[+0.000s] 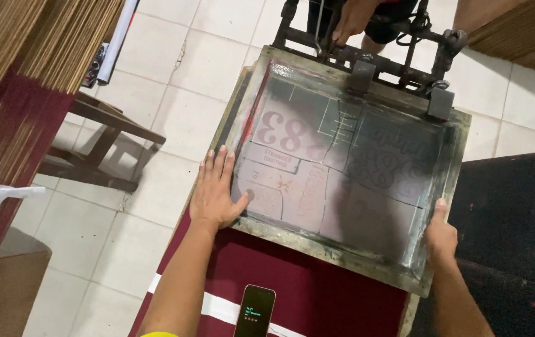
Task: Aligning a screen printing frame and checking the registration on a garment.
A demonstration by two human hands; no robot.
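A screen-printing frame (267,234) with grey mesh and taped stencil patches lies flat over a maroon cloth (317,293). My left hand (216,190) presses flat on the frame's left edge, fingers spread, thumb on the mesh. On the right side, my right hand (440,236) grips the near corner of the frame, thumb on top. The frame's far edge is clamped in a dark metal hinge (398,62). Another person's hand (351,19) rests on that hinge at the top.
A phone (255,311) with a lit screen lies on the maroon cloth with a white stripe near me. A wooden stool (102,146) stands on the white tiled floor at left. Stacked boards (43,56) rise far left. A black surface (517,212) lies right.
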